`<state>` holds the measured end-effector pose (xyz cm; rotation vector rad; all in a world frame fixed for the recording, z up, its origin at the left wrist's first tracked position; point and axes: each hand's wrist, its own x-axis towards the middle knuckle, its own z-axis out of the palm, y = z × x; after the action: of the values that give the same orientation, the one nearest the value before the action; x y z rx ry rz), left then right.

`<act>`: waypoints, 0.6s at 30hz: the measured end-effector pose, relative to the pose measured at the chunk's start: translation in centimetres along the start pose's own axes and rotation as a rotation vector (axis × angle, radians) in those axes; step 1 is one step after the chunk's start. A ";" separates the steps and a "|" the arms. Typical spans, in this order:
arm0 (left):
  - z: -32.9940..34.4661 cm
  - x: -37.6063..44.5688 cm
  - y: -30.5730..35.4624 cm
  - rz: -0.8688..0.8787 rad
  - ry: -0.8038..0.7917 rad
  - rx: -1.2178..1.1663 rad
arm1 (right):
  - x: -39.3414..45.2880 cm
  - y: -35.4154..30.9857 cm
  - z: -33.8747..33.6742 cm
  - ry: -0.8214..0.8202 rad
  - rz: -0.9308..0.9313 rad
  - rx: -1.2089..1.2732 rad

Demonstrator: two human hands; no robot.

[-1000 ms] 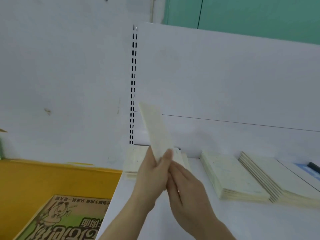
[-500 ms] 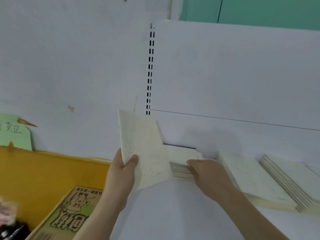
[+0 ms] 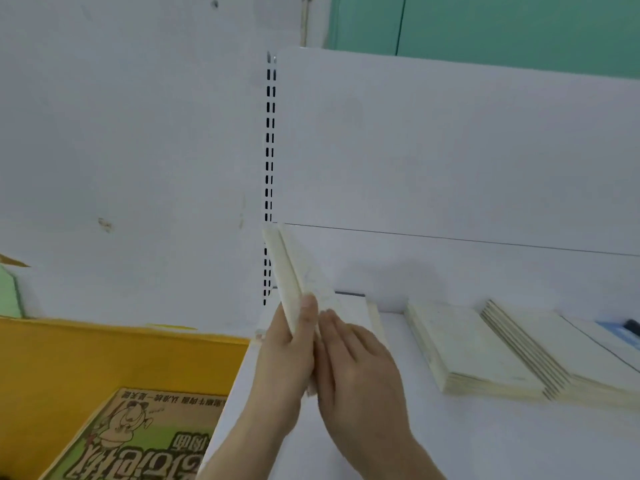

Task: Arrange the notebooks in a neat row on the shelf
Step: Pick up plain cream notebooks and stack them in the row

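A small bundle of cream notebooks [image 3: 289,268] stands on edge, tilted up and to the left, above the left end of the white shelf [image 3: 450,441]. My left hand [image 3: 284,358] grips its lower part, thumb on the near edge. My right hand [image 3: 356,372] lies flat against the bundle's right side with straight fingers. Behind my hands a low stack of notebooks [image 3: 360,315] lies flat. Further right sit a second stack [image 3: 474,348] and a third, fanned stack [image 3: 540,344].
A slotted upright [image 3: 269,150] runs up the white back panel at the shelf's left end. Left of the shelf is a yellow bin [image 3: 104,362] holding a printed cardboard box [image 3: 138,441]. A blue and black object [image 3: 623,329] shows at the far right.
My left hand has turned the notebooks from face-on to edge-on. My right hand left the flat stack, brought more notebooks to the bundle, and now presses against its right side.
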<state>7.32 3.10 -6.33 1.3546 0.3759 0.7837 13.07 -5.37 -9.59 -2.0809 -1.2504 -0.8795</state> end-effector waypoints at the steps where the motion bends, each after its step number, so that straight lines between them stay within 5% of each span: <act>1: 0.2 0.0 -0.2 -0.008 -0.008 0.001 | -0.4 0.6 -0.2 -0.037 -0.002 0.033; 7: 2.9 -0.3 -0.5 -0.060 -0.099 -0.091 | -3.0 3.9 -4.0 -0.122 -0.039 0.163; 10: 4.9 -0.7 -0.8 -0.096 -0.198 -0.158 | -3.8 7.4 -7.3 -0.032 0.322 0.062; 13: 7.4 -1.0 -1.5 -0.137 -0.312 -0.141 | -4.1 10.4 -10.5 -0.129 0.691 0.232; 18: 12.7 -0.2 -2.6 -0.101 -0.351 0.220 | -4.7 14.9 -13.1 -0.183 0.674 0.123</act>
<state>16.30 -6.33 -6.27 1.6326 0.2547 0.4175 21.56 -23.74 -6.72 -2.2884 -0.5772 -0.3038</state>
